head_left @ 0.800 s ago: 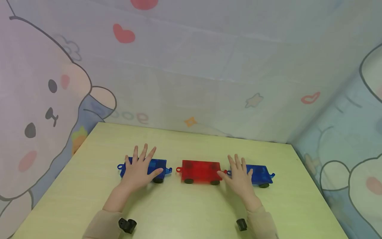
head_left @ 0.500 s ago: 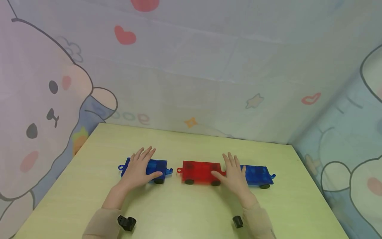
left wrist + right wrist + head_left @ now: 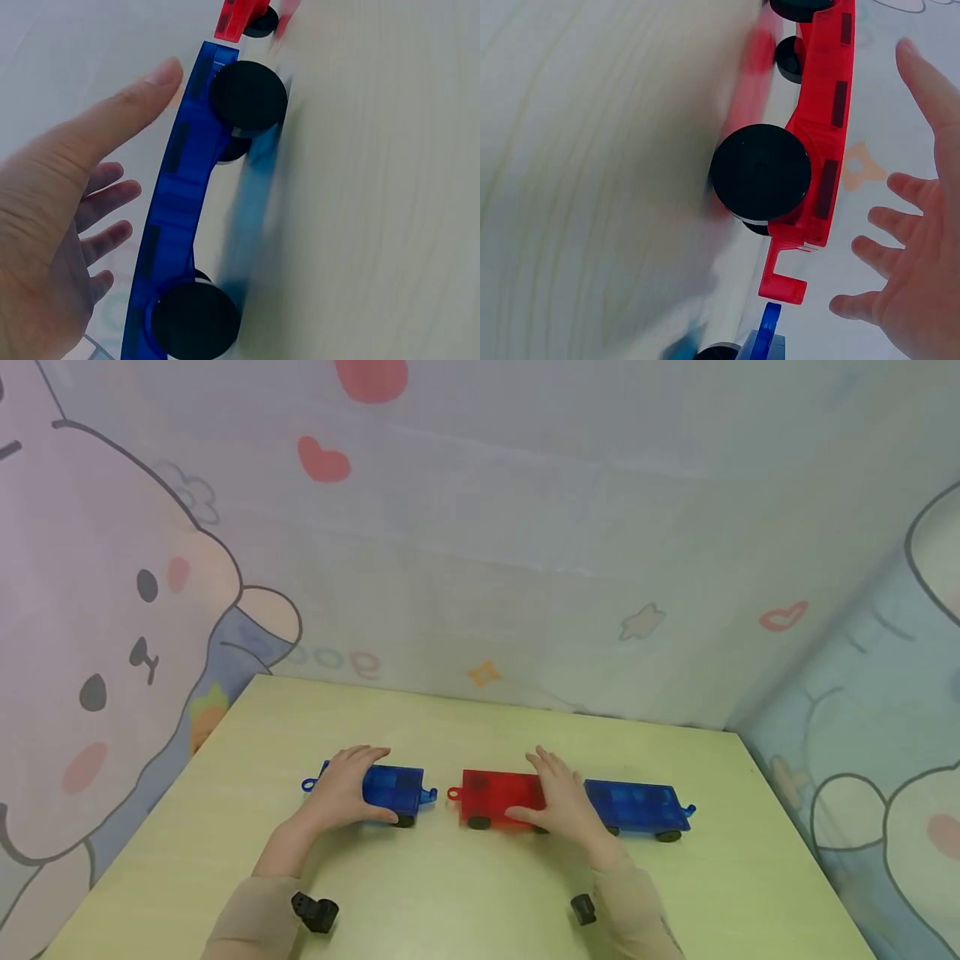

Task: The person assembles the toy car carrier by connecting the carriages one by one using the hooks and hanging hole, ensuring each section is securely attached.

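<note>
My left hand [image 3: 337, 793] hovers over the left blue toy train car [image 3: 397, 787], fingers on the far side and thumb on the near side. In the left wrist view, the thumb [image 3: 127, 112] stands apart from the blue side wall. The right hand [image 3: 566, 806] spans the right end of the red toy train car [image 3: 495, 789] in a loose arch. Its fingers appear clear of the red body in the right wrist view. The red hook [image 3: 784, 289] is close to the blue loop [image 3: 766, 334] of the right blue car [image 3: 633, 806]; I cannot tell if they are linked.
All the cars stand in a row on black wheels on the pale wooden table [image 3: 450, 893]. A gap lies between the left blue car and the red one. Behind the table hangs a printed cloth [image 3: 510, 527].
My right hand has moved left, from the gap by the right blue car to over the red car. The left hand's spread fingers have bent down over the left blue car. The cars stay put.
</note>
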The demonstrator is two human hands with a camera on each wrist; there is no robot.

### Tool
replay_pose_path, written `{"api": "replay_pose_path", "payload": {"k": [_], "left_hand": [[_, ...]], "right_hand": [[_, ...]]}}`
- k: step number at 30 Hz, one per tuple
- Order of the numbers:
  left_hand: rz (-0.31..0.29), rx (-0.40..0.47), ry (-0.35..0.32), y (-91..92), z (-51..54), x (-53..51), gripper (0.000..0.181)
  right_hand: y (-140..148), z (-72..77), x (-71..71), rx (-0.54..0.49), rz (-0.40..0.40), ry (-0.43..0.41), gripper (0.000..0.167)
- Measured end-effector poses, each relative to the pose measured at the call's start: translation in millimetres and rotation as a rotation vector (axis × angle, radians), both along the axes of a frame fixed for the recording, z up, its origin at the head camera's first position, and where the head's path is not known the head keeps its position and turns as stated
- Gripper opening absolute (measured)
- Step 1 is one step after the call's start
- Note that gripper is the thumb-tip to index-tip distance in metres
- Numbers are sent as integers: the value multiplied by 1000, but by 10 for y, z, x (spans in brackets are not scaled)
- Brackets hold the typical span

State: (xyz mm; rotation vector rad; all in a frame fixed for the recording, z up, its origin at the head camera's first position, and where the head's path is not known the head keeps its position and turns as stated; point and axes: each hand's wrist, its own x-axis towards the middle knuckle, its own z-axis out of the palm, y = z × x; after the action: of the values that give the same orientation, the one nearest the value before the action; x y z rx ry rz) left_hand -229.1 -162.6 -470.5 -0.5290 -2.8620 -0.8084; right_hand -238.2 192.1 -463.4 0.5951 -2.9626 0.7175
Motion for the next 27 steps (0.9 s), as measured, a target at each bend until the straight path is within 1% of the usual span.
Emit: {"api": "replay_pose_path", "payload": {"k": [4,7,9,12,15,21,27], "left_hand": [[-4,22,-42,-44,-18,-14,99],[-18,67,-87,-71,-40,-26,98],[-28,101,-105,-81,-54,-33,97],[-32,132,-110,-91,-73,-43,97],[-28,140,-113,-97,-101,-52,97],[-23,162,-140,-103,-133,-56,97],[-17,163,-149,-100,-141,-61,95]], "right_hand": [[-22,-45,-57,16,39,1,95],[-28,-74,-96,22,58,-18,95],[-29,-88,-116,11,70,-31,94],[-25,-107,-142,6,91,-44,93],[-23,-125,-167,12,106,-54,92],[-25,-131,-213,22,104,-91,91],[-36,-135,-239,31,106,-110,87]]}}
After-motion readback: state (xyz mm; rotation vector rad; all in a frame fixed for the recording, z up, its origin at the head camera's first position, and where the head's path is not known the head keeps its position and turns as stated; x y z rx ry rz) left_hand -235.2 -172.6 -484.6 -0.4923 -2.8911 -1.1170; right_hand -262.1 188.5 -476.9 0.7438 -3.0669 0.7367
